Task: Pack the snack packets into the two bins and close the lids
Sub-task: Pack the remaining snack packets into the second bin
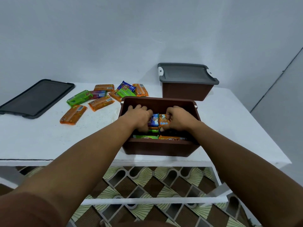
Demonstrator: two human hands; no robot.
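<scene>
An open brown bin (pixel 157 147) stands at the table's front edge, with several snack packets packed inside. Both my hands reach into it. My left hand (pixel 139 116) grips a blue packet (pixel 153 120). Right beside it, my right hand (pixel 179 117) grips an orange packet (pixel 164 121). A green packet (pixel 145 137) and another orange packet (pixel 170 138) lie along the bin's near wall. Behind and to the right stands a second brown bin (pixel 186 91) with its grey lid (pixel 185 73) on. Several loose packets (pixel 100 102) lie on the table to the left.
A loose dark grey lid (pixel 35 99) lies flat at the far left of the white table (pixel 229 122). A white wall stands close behind. Below the table edge there are white frame bars and a patterned floor.
</scene>
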